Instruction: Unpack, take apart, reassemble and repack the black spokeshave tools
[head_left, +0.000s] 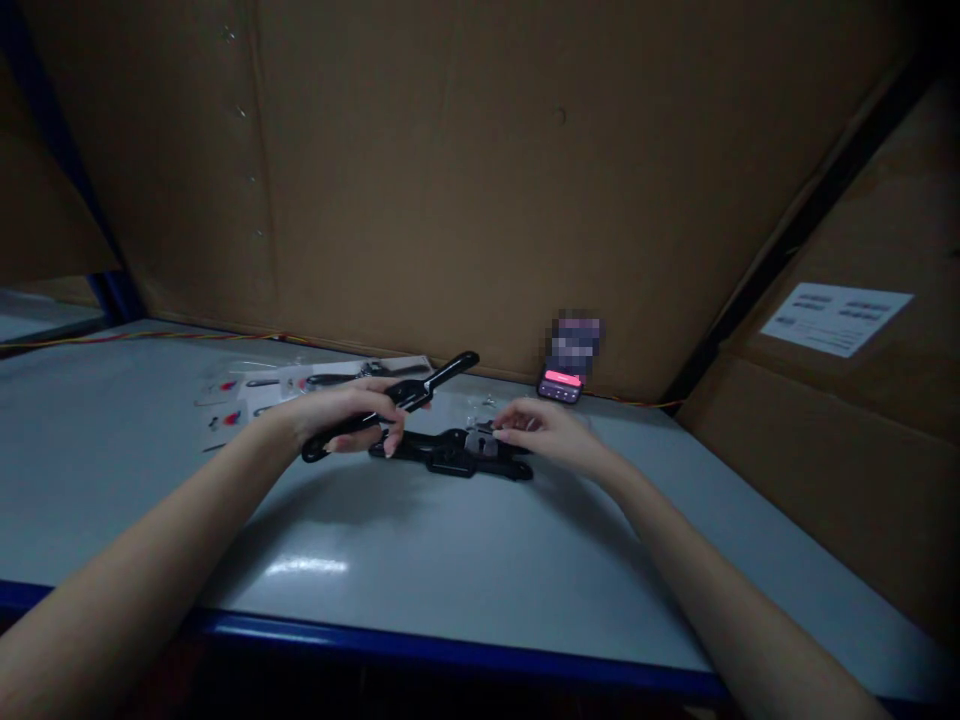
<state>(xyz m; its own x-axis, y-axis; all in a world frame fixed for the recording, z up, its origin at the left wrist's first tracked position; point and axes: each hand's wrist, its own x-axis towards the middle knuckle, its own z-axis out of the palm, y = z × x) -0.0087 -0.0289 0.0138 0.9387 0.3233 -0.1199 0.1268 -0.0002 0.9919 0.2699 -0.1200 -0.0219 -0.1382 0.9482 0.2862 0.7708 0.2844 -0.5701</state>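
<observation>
While left fingers grip black tool | right fingers at grey plate — hold unclear | phone, packets behind

With both bare forearms angled inward from the lower corners, the left hand has its fingers curled, while the right hand holds thumb and fingertips close together.

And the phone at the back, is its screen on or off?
It's on. The phone shows a glowing pink bar with small light marks below it.
</observation>
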